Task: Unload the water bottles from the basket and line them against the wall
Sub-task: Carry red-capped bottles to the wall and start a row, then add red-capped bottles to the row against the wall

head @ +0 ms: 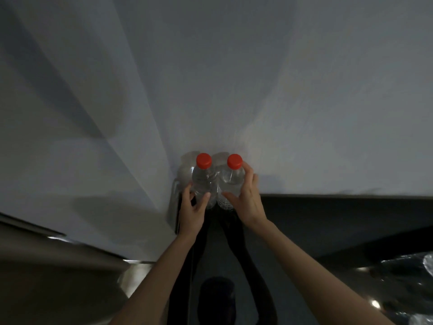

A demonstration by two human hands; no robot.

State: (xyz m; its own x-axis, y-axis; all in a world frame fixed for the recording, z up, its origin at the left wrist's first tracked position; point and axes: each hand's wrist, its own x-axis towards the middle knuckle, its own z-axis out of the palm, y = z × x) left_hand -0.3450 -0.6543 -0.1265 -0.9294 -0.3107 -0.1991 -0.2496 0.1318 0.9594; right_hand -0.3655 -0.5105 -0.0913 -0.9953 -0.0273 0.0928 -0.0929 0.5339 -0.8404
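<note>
Two clear water bottles with red caps stand upright side by side on a glossy black surface, right against the white wall (257, 90). My left hand (193, 213) wraps the lower body of the left bottle (203, 177). The right bottle (232, 177) is gripped by my right hand (246, 200), fingers up along its right side near the cap. The bottles touch each other. The basket is not in view.
The black countertop (328, 219) runs to the right along the wall and reflects my arms. A metallic surface (58, 266) lies at the lower left. Crinkled clear plastic (410, 277) shows at the lower right edge.
</note>
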